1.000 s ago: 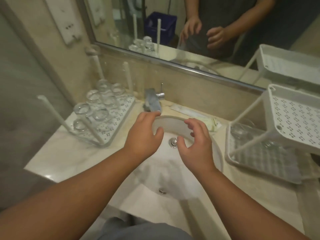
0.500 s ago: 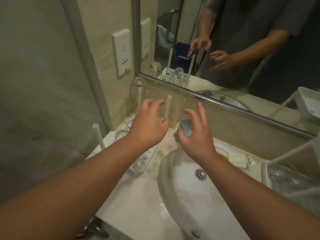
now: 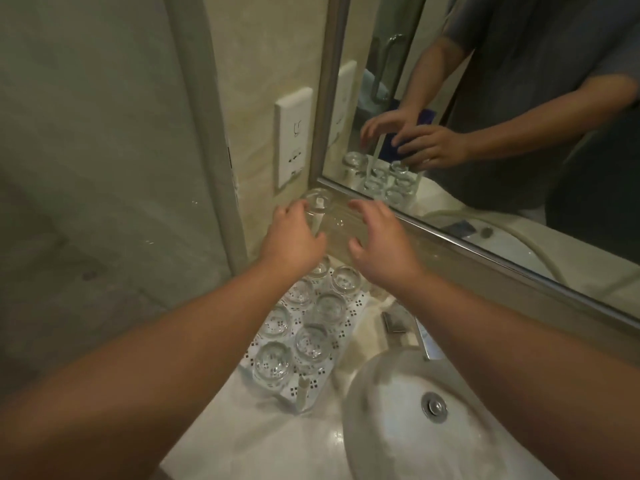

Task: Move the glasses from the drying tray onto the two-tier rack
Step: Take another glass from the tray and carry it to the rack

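Glass tumblers (image 3: 313, 323) stand on the drying tray (image 3: 355, 311) beneath both open hands

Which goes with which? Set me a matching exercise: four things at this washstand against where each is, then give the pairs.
1. left hand
2. right hand
3. wall socket
4. drain

A. on the wall left of the mirror
B. at the raised upturned glass
C. open in the air, holding nothing
D. in the basin

Pairs: 1-B, 2-C, 3-A, 4-D
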The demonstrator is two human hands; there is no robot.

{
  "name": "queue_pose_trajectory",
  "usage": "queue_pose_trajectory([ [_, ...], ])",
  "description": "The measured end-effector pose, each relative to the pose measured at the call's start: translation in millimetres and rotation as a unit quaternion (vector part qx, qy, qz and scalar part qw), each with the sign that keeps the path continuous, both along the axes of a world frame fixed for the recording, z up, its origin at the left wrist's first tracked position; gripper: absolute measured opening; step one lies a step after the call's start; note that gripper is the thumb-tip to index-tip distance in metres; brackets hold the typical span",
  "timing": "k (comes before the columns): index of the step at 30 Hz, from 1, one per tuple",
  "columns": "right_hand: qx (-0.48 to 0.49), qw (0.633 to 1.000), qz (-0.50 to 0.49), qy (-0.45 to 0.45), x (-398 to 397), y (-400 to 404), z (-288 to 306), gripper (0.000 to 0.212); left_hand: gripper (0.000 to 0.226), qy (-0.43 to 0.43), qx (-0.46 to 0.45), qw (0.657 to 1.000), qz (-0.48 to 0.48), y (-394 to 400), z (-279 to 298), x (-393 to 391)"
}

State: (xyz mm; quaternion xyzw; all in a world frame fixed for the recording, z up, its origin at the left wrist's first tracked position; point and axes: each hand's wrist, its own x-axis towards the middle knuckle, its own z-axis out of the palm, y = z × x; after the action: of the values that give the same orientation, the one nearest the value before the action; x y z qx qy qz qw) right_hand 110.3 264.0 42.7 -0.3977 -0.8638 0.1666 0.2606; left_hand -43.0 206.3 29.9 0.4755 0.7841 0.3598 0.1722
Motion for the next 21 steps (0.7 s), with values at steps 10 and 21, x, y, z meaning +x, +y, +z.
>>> queue_pose_trajectory([
  [10, -0.044, 0.996, 0.034, -0.074, -48.4, 64.2, -9.3, 0.062, 0.09, -0.055, -0.069, 0.995, 0.042, 59.1, -34.2, -15.5],
  [21, -0.088, 0.994, 0.026, -0.066, -64.5, 78.4, -17.3, 0.058, 0.049, -0.149, -0.023, 0.985, 0.086, 77.5, -54.9, -16.6],
])
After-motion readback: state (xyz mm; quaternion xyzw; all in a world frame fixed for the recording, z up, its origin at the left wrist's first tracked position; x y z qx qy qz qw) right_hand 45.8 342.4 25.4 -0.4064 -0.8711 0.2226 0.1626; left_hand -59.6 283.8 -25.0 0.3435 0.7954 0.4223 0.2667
